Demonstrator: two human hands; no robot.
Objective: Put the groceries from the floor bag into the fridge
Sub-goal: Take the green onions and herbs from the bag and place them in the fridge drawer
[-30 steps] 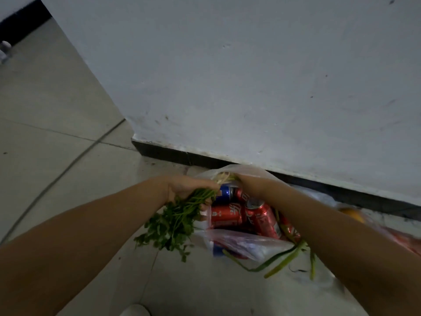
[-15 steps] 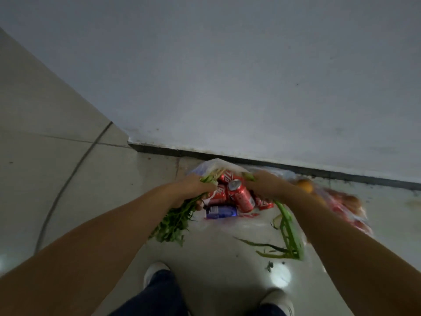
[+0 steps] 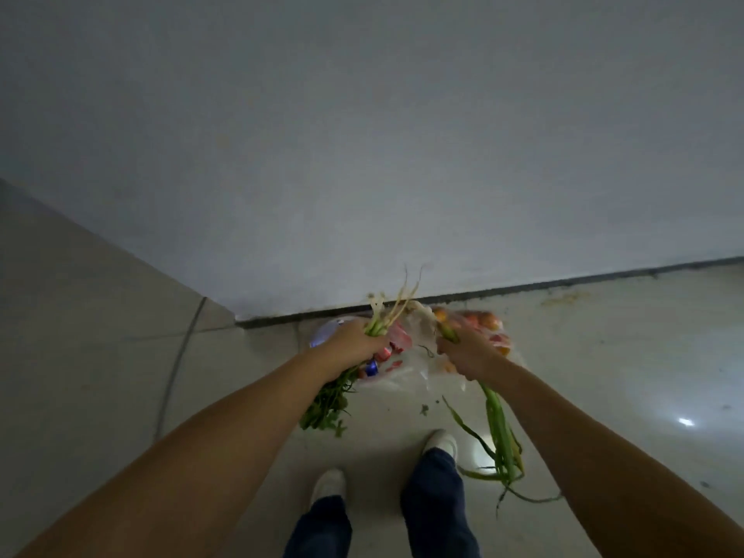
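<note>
Head view is showing pale floor tiles (image 3: 604, 356) meeting a white wall (image 3: 362, 155); beside the wall, a plastic bag (image 3: 406, 368) is lying, while the left hand (image 3: 354, 344) is gripping leafy herbs (image 3: 326, 408) and the right hand (image 3: 467, 352) is gripping what seem to be spring onions (image 3: 499, 432).

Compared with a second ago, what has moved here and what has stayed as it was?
Both hands have risen clear of the floor bag. The left hand lifted the leafy herb bunch up; the right hand drew the green onions out, and they now dangle over the floor. Each grip is unchanged. The bag, with its cans and orange fruit, stayed against the wall.
</note>
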